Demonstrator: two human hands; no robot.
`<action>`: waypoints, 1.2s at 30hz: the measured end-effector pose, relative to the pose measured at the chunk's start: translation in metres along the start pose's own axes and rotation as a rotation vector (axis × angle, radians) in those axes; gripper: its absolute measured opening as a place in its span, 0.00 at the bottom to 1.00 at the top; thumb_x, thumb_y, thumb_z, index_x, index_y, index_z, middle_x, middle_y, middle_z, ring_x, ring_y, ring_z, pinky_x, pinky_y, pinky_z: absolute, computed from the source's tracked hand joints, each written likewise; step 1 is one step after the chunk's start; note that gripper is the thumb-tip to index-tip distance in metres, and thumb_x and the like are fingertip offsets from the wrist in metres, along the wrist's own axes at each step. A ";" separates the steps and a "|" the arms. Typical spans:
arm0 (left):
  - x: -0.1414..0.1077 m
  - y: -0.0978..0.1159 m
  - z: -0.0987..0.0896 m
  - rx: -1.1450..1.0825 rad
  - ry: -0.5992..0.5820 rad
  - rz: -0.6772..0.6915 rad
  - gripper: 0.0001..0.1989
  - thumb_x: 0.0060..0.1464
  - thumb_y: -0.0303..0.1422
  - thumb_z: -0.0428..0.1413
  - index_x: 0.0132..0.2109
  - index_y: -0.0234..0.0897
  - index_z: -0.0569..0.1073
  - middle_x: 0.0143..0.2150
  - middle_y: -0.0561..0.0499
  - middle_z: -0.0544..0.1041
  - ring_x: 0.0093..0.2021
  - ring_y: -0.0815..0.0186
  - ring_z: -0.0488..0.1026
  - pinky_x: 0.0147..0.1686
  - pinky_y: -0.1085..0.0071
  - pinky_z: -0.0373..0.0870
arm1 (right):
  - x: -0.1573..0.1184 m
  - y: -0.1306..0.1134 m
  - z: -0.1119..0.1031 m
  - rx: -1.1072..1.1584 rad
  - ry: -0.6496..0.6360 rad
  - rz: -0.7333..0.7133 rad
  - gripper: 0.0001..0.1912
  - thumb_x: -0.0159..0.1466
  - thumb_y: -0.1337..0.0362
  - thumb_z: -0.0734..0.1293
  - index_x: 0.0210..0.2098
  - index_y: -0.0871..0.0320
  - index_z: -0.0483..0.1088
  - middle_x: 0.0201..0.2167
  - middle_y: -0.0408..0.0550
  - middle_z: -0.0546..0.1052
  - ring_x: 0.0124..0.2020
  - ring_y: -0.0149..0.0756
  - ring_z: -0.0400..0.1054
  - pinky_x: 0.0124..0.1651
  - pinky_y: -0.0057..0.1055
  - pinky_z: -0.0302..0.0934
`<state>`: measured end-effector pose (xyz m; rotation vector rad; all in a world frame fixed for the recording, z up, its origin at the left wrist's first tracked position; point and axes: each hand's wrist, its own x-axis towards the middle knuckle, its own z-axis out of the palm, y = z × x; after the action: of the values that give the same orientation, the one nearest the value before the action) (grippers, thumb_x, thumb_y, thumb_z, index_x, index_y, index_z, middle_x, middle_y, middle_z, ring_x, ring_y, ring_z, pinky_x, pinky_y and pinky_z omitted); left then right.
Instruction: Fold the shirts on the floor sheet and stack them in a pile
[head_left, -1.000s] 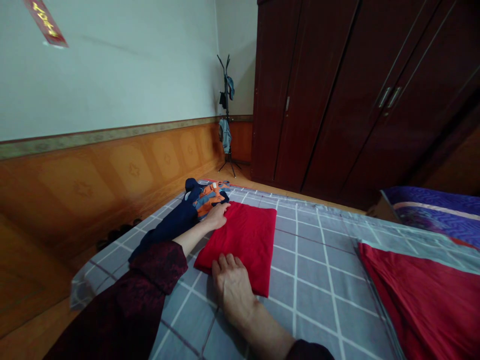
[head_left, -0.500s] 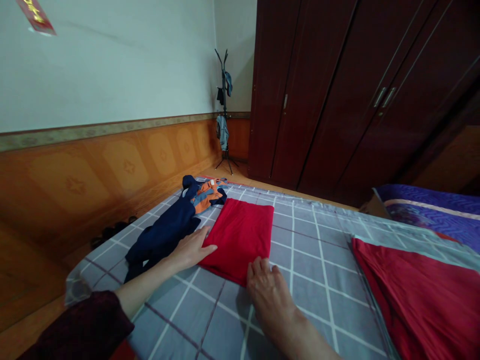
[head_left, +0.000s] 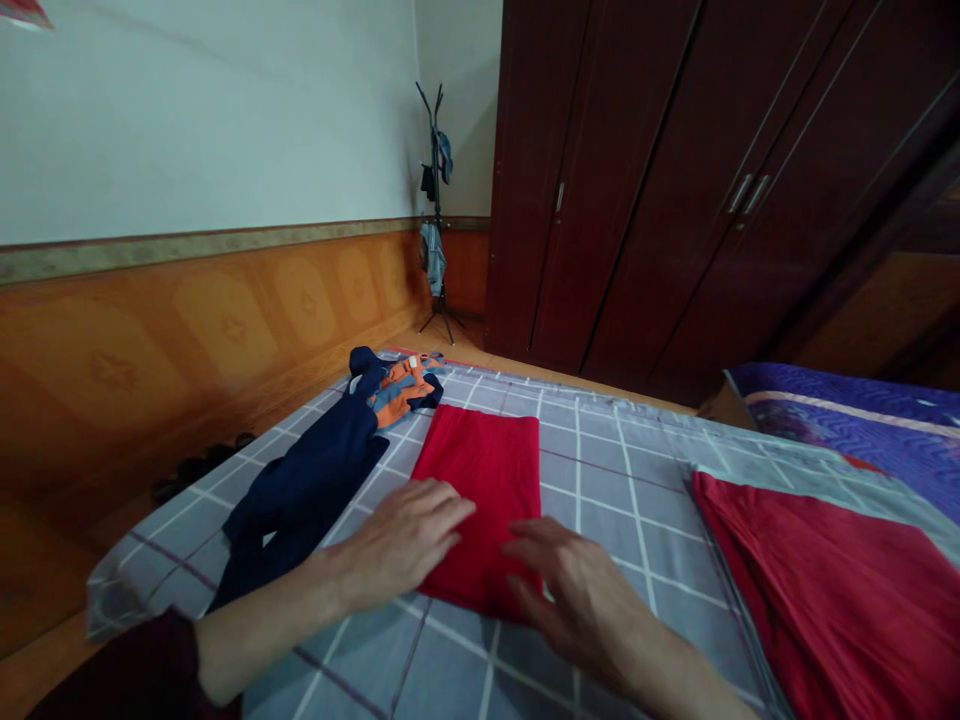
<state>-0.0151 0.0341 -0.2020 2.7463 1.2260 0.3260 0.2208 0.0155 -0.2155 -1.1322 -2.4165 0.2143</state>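
Observation:
A folded red cloth lies flat on the grey checked bedsheet in front of me. Over its left near part is my left hand, fingers stretched and pointing right. My right hand is above its right near corner, with the fingers apart and the thumb toward the cloth. Neither hand grips the fabric; whether the fingertips touch it I cannot tell. Left of the cloth lies a dark blue garment, with an orange and grey piece at its far end.
A larger red fabric lies at the right of the bed. Behind it is a purple quilted cover. A dark red wardrobe and a coat stand stand beyond the bed. Dark shoes are on the floor at left.
My left hand has moved right from the cloth's left edge to over the cloth. My right hand has come off the near right corner, its fingers now spread. The view has shifted slightly.

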 end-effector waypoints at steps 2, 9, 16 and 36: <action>0.022 0.013 0.010 0.007 -0.045 0.292 0.11 0.63 0.30 0.47 0.49 0.38 0.70 0.48 0.46 0.74 0.53 0.61 0.68 0.56 0.64 0.60 | 0.019 0.013 -0.006 0.115 0.033 0.078 0.15 0.63 0.66 0.59 0.45 0.56 0.73 0.47 0.52 0.76 0.47 0.40 0.70 0.50 0.36 0.65; 0.051 0.013 0.051 -0.221 -0.206 0.547 0.34 0.58 0.50 0.50 0.65 0.39 0.55 0.65 0.45 0.61 0.65 0.54 0.55 0.62 0.60 0.52 | 0.049 0.034 0.011 0.417 -0.221 0.056 0.26 0.69 0.51 0.51 0.58 0.56 0.65 0.59 0.52 0.66 0.62 0.41 0.56 0.63 0.46 0.50; 0.042 0.003 0.055 -0.271 -0.276 0.500 0.32 0.64 0.44 0.44 0.69 0.39 0.44 0.68 0.46 0.53 0.68 0.55 0.47 0.65 0.54 0.44 | 0.074 0.066 0.043 0.088 -0.279 -0.092 0.29 0.68 0.51 0.55 0.65 0.55 0.52 0.65 0.51 0.55 0.67 0.42 0.43 0.66 0.50 0.40; 0.045 -0.002 0.066 -0.130 -0.137 0.587 0.25 0.67 0.37 0.39 0.68 0.36 0.47 0.68 0.47 0.52 0.68 0.57 0.46 0.64 0.53 0.48 | 0.096 0.102 0.057 -0.126 -0.162 0.003 0.34 0.67 0.49 0.56 0.66 0.63 0.49 0.66 0.59 0.51 0.67 0.44 0.41 0.66 0.48 0.41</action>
<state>0.0285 0.0674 -0.2595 2.8921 0.3312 0.2468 0.2106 0.1579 -0.2666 -1.2154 -2.6023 0.1615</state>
